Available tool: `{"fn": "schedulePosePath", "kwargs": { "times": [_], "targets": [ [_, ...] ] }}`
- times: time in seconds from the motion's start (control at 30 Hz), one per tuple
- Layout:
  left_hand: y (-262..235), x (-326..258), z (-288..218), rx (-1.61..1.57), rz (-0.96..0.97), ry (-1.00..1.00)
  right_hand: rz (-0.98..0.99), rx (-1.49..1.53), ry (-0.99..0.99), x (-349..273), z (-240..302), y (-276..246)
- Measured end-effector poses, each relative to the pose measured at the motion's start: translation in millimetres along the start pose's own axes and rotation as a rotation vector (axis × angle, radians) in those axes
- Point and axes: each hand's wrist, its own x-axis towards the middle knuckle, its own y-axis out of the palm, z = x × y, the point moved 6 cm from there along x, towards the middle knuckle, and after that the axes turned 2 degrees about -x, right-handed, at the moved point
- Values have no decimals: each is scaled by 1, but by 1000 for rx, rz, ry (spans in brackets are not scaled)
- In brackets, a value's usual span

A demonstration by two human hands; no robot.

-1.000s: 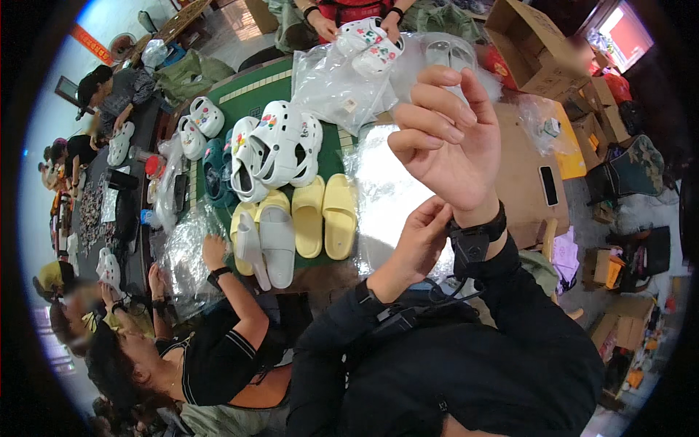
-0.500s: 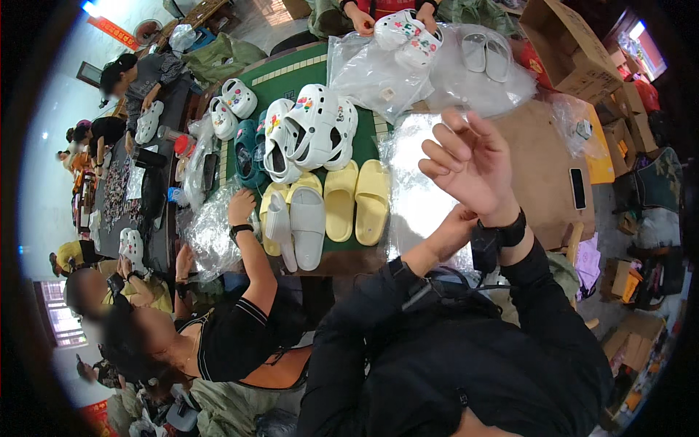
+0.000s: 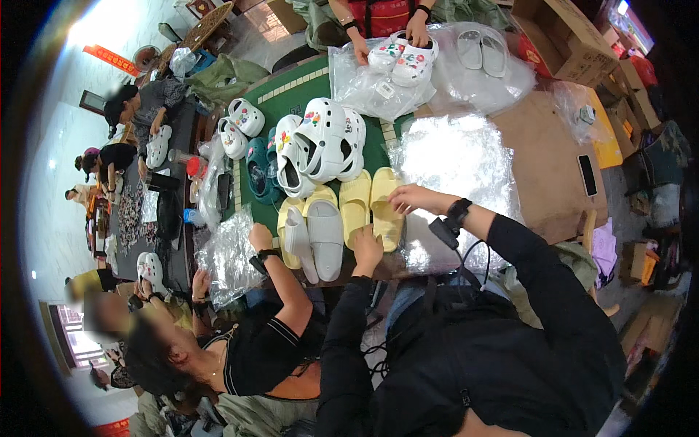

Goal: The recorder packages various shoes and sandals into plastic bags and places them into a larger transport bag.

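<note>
Green table (image 3: pixel 291 95) holds piled white clogs (image 3: pixel 320 142), grey slides (image 3: pixel 314 233) and yellow slides (image 3: pixel 371 207) near its near edge. Clear plastic bag (image 3: pixel 459 156) lies flat just right of the yellow slides. Right hand (image 3: pixel 409 198), fingers loosely curled, touches the right yellow slide's top. Left hand (image 3: pixel 366 247), fingers together, rests at the yellow pair's near end. Far side: another person's hands push decorated white clogs (image 3: pixel 400 54) into a clear bag (image 3: pixel 364 84).

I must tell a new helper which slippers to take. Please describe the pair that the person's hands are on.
On the green table, look at the near edge beside the crinkled clear plastic sheet. The yellow slippers lie there under the left hand and right hand. The neighbouring grey-white slippers are paler; the white clogs carry coloured charms.
</note>
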Motion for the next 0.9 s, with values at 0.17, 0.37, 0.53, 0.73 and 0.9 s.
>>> {"fn": "schedulePosePath", "kwargs": {
  "times": [0.17,0.37,0.53,0.73,0.9],
  "targets": [
    [19,10,-11,89,49,41,-185,-469,-217,53,35,7],
    [25,34,1,79,54,19,-498,-1159,-582,17,85,-12],
    [30,60,12,144,99,8,-314,-935,-200,-10,5,-27],
    [16,75,6,-76,2,63,-338,-629,-56,-50,-54,-46],
    [-9,75,-6,-392,70,-113,-359,-416,31,-71,-82,-74]
  ]
}}
